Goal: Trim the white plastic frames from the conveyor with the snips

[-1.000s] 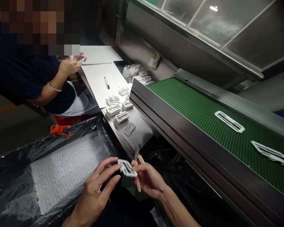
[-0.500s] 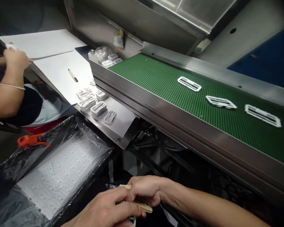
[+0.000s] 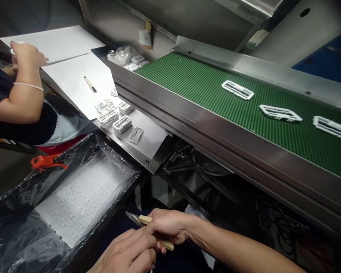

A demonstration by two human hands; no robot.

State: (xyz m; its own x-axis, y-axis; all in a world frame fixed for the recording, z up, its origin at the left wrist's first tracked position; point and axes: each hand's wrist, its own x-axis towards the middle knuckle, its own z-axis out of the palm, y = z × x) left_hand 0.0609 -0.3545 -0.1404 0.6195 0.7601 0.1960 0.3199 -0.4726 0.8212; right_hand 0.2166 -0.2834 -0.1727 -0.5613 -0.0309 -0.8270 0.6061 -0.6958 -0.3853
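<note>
At the bottom middle, my right hand (image 3: 168, 226) is closed around a knife (image 3: 143, 219) with a beige handle. Its metal blade points up and left. My left hand (image 3: 129, 252) lies just left of it, fingers curled and close to the right hand's fingertips. A sliver of a white plastic part (image 3: 151, 270) shows under the left fingers; most of it is hidden. To the left, a tray lined with black plastic (image 3: 108, 148) holds a layer of pale plastic parts (image 3: 82, 201), with a single part on top.
A green conveyor belt (image 3: 187, 83) carries several white plastic frames (image 3: 238, 90). Stacks of parts (image 3: 122, 124) and another knife (image 3: 90, 84) lie on a white-covered table (image 3: 71, 76). An orange air gun (image 3: 45, 162) rests at the tray edge. A co-worker's hand (image 3: 28, 57) is at far left.
The camera view has shifted, so the belt and table sit higher and further right. My left hand has slid slightly lower, and more of the knife's blade shows.
</note>
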